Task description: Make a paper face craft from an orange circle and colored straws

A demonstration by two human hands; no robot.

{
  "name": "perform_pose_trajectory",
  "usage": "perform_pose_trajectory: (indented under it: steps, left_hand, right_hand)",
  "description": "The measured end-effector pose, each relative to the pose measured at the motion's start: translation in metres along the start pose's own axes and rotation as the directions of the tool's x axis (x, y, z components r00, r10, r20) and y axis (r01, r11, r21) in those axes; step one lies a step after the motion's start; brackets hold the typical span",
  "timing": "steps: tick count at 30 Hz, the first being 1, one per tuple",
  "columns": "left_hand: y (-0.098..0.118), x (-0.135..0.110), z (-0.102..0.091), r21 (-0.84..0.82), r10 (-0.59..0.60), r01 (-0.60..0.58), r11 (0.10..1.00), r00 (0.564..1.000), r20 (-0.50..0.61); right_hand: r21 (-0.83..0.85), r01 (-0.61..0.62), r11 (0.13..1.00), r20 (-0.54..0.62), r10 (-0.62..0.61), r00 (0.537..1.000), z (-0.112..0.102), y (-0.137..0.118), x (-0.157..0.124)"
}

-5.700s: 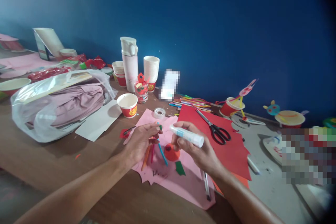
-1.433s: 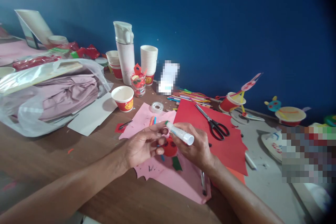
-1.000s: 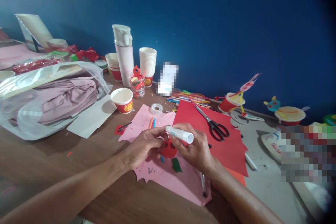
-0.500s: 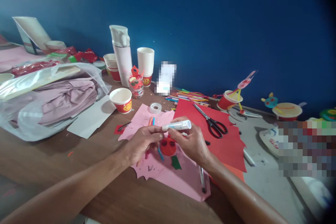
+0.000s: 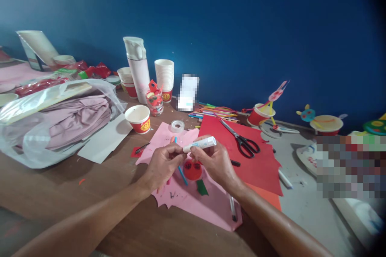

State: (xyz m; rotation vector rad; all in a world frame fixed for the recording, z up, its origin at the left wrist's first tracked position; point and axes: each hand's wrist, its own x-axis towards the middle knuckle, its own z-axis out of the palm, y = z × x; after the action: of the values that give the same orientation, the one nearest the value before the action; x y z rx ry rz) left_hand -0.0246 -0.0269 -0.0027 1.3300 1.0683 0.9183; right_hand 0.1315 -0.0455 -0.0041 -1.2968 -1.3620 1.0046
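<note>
My right hand (image 5: 214,163) is closed around a white glue stick (image 5: 200,143), held level with its tip pointing left. That tip meets the fingertips of my left hand (image 5: 163,165), which pinches a few coloured sticks (image 5: 181,174), blue, pink and orange, above the table. Below both hands a small red paper disc (image 5: 192,169) with dark spots lies on a pink paper sheet (image 5: 208,207). Next to the disc is a green paper scrap (image 5: 201,187).
A red paper sheet (image 5: 259,168) carries black scissors (image 5: 243,143). A tape roll (image 5: 177,125), a red paper cup (image 5: 138,119), a cup stack (image 5: 164,74), a white flask (image 5: 137,68) and a plastic bag of cloth (image 5: 60,116) stand left. Finished cup crafts (image 5: 262,113) line the blue wall.
The glue stick has swung from slanting down-right to lying level, its tip brought to my left fingertips. Both hands rose slightly off the red disc, which now shows fully.
</note>
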Motion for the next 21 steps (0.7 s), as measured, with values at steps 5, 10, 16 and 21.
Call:
perform_pose_trajectory:
  steps: [5,10,16,21]
  left_hand:
    - [0.002,0.000,0.000,-0.025,0.011,-0.011,1.000,1.000,-0.019]
    - [0.002,-0.001,0.000,-0.060,-0.058,0.058,0.997,0.998,-0.013]
    - [0.000,0.001,-0.006,-0.222,-0.196,0.196,0.955,0.980,0.026]
    - [-0.002,0.006,-0.012,-0.380,-0.272,0.286,0.879,0.958,0.093]
  right_hand:
    - [0.023,0.046,0.999,-0.035,-0.045,0.998,0.005,-0.001,-0.003]
    - [0.084,0.114,0.990,-0.098,-0.106,0.989,-0.001,-0.006,0.004]
    - [-0.040,0.084,0.996,-0.267,-0.091,0.959,-0.031,0.011,0.030]
    - [-0.067,0.044,0.997,-0.236,-0.059,0.970,-0.040,0.031,0.037]
